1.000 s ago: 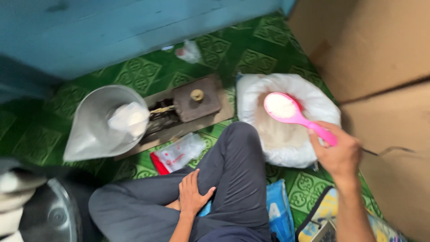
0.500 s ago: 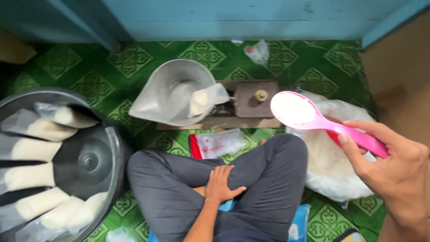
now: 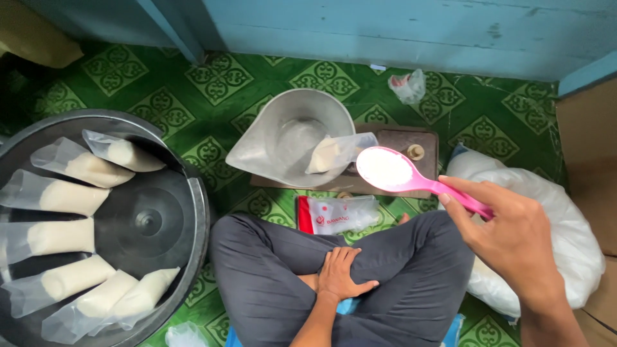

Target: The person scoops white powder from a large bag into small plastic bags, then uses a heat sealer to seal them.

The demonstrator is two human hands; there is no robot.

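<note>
My right hand [image 3: 514,241] grips the handle of a pink scoop [image 3: 392,172] heaped with white powder. The scoop hovers just right of a metal scale pan [image 3: 283,128], where a small clear bag [image 3: 337,152] partly filled with white powder lies on its side, mouth toward the scoop. The pan sits on a brown weighing scale [image 3: 418,164]. My left hand [image 3: 340,273] rests open on my crossed legs in grey trousers, holding nothing. A big open sack of white powder [image 3: 553,225] lies to my right.
A large dark metal basin [image 3: 151,222] at left holds several filled clear bags around its rim. A pack of empty plastic bags [image 3: 337,215] lies before my knees. A knotted small bag [image 3: 409,85] sits by the blue wooden wall. Cardboard stands at right.
My right hand carried the loaded scoop leftward from above the sack to beside the bag in the scale pan. The view swung left, revealing the basin. My left hand stayed on my legs.
</note>
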